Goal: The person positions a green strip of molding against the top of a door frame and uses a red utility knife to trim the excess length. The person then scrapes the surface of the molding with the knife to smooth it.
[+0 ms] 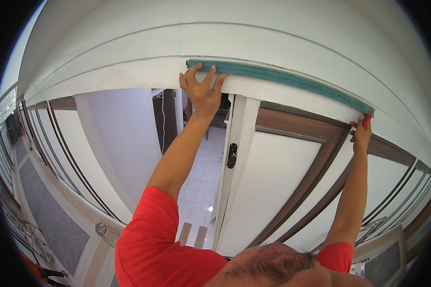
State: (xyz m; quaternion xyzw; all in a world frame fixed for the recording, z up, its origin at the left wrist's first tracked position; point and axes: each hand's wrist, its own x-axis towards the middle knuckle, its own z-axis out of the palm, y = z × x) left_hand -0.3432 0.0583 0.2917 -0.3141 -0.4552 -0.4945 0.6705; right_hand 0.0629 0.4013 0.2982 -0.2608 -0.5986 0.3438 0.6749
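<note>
Reaching up with both arms, the person has a long green strip [282, 78] in the upper middle of the frame, running from above the doorway and sloping down toward the right. It lies along the white wall [129, 43], just under a dark seam; whether its whole back touches the wall cannot be told.

The left hand [203, 91], in the upper centre, is spread wide, with fingertips set against the strip near its left end and the palm clear of it. The right hand [361, 136], at the right of the frame, is closed around a slim red tool [368, 120], whose upper part meets the strip's right end; its exact kind is too small to tell. Red sleeves [148, 225] cover both upper arms in the lower part of the frame.

Below the strip, right of centre, stands a white door panel [282, 167] with brown trim [283, 123], and a black latch plate [232, 156] sits on the upright edge beside the opening. Through the opening, in the centre, shows a pale tiled floor [196, 184], with two brown slats [200, 237] toward the bottom. A round metal fitting [100, 229] appears at lower left
</note>
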